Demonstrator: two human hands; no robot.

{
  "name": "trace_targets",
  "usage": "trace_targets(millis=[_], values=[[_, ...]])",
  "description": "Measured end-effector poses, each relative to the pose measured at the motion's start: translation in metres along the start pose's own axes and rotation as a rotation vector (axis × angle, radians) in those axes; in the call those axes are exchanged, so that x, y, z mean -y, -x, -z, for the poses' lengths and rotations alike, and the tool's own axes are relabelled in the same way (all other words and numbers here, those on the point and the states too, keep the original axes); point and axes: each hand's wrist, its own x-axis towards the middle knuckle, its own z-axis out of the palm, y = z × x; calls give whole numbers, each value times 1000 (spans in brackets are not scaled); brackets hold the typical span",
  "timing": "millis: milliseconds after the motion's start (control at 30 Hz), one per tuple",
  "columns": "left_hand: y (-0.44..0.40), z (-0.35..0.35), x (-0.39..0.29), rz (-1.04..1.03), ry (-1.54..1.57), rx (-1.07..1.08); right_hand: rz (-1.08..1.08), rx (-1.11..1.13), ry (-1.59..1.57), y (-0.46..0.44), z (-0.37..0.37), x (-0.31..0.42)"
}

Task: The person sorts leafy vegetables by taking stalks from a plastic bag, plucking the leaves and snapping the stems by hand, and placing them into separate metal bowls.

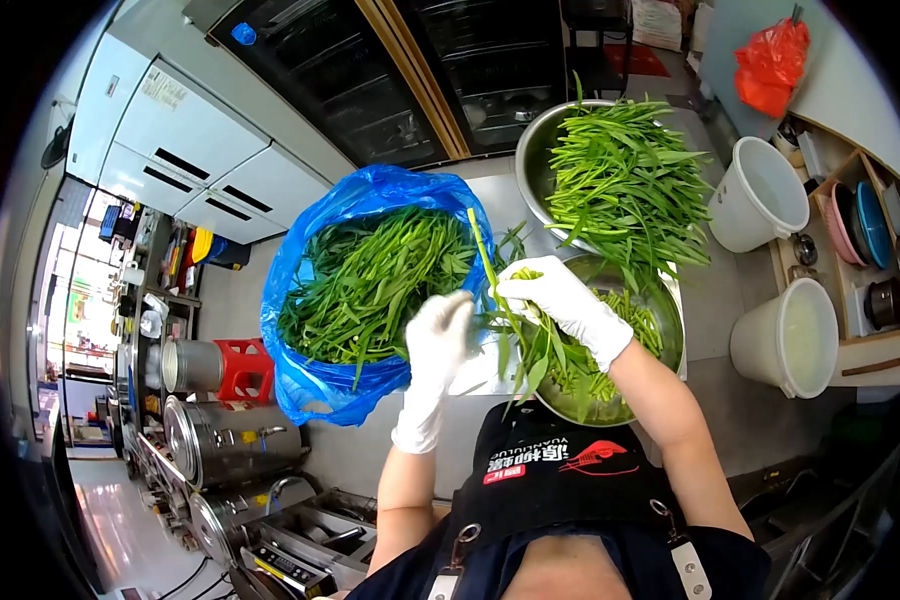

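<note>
My right hand (560, 305), in a white glove, is closed around water spinach stems (485, 250); one long stem points up and leafy ends hang below. It is over the left side of a metal bowl (676, 335) holding short stem pieces (640, 318). My left hand (440, 330), also gloved, is at the right edge of a blue plastic bag (370, 183) full of leafy water spinach (380, 280). Motion blurs its fingers, so their grip is unclear. Behind the first bowl, a second metal bowl (532, 165) carries a heap of long leafy stalks (625, 180).
Both bowls and the bag rest on a low, light surface (485, 365). White buckets (760, 195) stand to the right, beside shelves with pans (870, 220). Dark glass-door cabinets (470, 80) are ahead. A red stool (243, 370) and steel pots (230, 440) are left.
</note>
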Motion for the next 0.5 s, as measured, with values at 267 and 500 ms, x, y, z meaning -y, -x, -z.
trace_targets(millis=[267, 500], values=[[-28, 27, -31, -805, -716, -143, 167, 83, 417, 0, 1, -10], [-43, 36, -21, -853, -718, 77, 246, -143, 566, 15, 26, 15]])
